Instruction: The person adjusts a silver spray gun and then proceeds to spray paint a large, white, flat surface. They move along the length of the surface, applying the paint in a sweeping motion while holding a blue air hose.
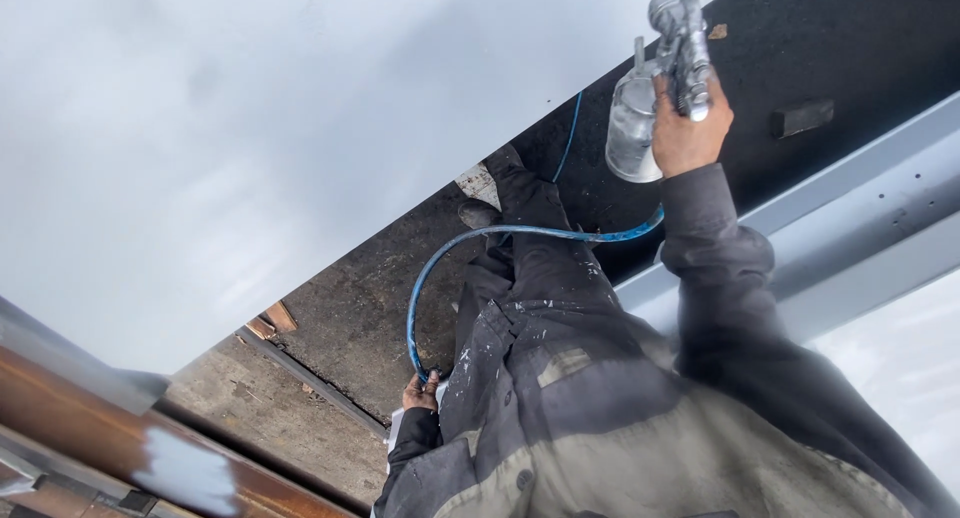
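So far left there's a rusty brown beam (120, 448) with one fresh grey patch on it, the rest bare, so that piece looks barely started. Above it the big flat panel (260, 128) is already an even pale grey all over, and I'd say that one is pretty much coated.

Moving right from the panel's lower edge you hit the dark floor (350, 308), and the left hand (421, 391) hangs low by the hip, arm straight down, grip closed around the blue hose (425, 288), keeping the slack out of the way. The hose loops up from there and runs across the paint-flecked jacket (600, 418) toward the other hand.

Right of the panel's edge, the right hand (688, 118) is up with the arm stretched nearly straight out, grip clamped on the handle of the spray gun (680, 38). The gun's cloudy cup (632, 128) hangs on the panel side of the hand, and the nozzle end is just off the panel's corner. I can't tell whether the trigger is pulled.

Furthest from the panel, a grey channel (860, 218) runs across, already painted too.
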